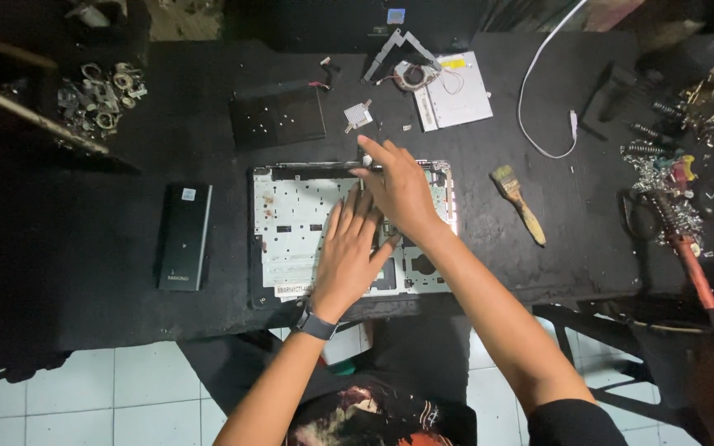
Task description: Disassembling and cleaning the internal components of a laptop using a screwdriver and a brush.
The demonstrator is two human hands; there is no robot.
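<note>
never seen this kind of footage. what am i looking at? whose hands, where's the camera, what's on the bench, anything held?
There is no machine here: a person works with two bare hands, filmed by one camera worn on their head, looking down.

On the black workbench lies an opened laptop shell, silver inside. The left hand, with a dark wristband, rests flat on it. The right hand pinches something small at the shell's top edge; what it is, is too small to tell.

Around it lie a slim black battery pack, a dark flat panel, a small fan beside a silver flat drive, a white cable, a paintbrush, and loose metal parts at the far left.
</note>
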